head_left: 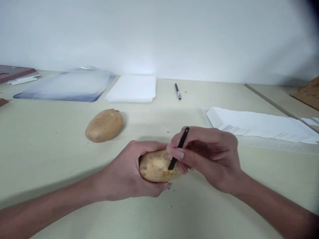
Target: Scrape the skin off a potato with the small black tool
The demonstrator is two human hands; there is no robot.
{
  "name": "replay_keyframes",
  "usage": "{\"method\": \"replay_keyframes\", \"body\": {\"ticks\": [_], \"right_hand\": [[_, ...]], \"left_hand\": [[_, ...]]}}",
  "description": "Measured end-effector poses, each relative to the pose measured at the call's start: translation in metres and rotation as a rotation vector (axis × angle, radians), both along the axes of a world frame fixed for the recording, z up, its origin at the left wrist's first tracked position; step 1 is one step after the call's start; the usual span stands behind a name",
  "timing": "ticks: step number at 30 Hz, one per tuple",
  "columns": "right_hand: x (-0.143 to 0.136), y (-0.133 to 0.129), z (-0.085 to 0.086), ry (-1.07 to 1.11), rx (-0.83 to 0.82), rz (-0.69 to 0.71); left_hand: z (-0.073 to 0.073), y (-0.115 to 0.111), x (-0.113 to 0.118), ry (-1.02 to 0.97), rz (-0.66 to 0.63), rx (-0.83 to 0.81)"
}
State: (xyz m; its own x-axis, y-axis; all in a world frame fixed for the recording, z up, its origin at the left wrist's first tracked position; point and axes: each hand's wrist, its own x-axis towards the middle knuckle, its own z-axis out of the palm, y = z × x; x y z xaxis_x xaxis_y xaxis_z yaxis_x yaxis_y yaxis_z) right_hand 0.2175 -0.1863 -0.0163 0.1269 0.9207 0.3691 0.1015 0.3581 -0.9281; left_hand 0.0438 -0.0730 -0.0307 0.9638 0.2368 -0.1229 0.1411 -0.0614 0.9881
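Note:
A potato (156, 167) with a paler patch and brownish spots lies in the grasp of my left hand (127, 171), thumb along its near side and fingers over its far side. My right hand (211, 156) pinches a thin flat black tool (183, 137) between thumb and forefinger. The tool slants down to the left, and its lower end is at the potato's upper surface. The potato's right end is partly hidden by my right fingers. Another potato (104, 126) rests on the table, beyond my left hand.
Behind stand a stack of white sheets (133, 88), a blue-edged clear folder (64, 87) and a black pen (177, 91). Fanned white papers (259, 124) lie at right, near a brown object (307, 93). Reddish-brown items (18, 73) sit far left. Small dark crumbs dot the table (62, 159).

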Motion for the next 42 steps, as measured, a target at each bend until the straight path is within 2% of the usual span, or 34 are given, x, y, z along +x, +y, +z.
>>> {"method": "replay_keyframes", "body": {"ticks": [5,12,15,20,37,42], "right_hand": [[-0.0002,0.0007,-0.0003,-0.022,0.028,0.007],[0.0012,-0.0011,0.0007,-0.152,0.023,0.019],[0.0007,-0.0010,0.0003,-0.081,0.028,0.026],[-0.0014,0.0011,-0.0015,0.050,0.037,0.013],[0.0033,-0.0003,-0.0010,-0.207,0.081,0.060],[0.0018,-0.0001,-0.0018,-0.096,0.084,0.051]], "left_hand": [[-0.0065,-0.0010,0.0005,-0.070,0.031,0.026],[0.0027,-0.0011,0.0016,-0.012,-0.016,-0.047],[-0.0015,-0.0016,0.0015,-0.076,0.011,-0.028],[-0.0057,-0.0009,0.0003,-0.032,0.027,0.051],[-0.0057,-0.0018,0.0007,-0.090,0.013,-0.032],[-0.0069,-0.0009,-0.0002,-0.059,0.003,-0.023]]}}
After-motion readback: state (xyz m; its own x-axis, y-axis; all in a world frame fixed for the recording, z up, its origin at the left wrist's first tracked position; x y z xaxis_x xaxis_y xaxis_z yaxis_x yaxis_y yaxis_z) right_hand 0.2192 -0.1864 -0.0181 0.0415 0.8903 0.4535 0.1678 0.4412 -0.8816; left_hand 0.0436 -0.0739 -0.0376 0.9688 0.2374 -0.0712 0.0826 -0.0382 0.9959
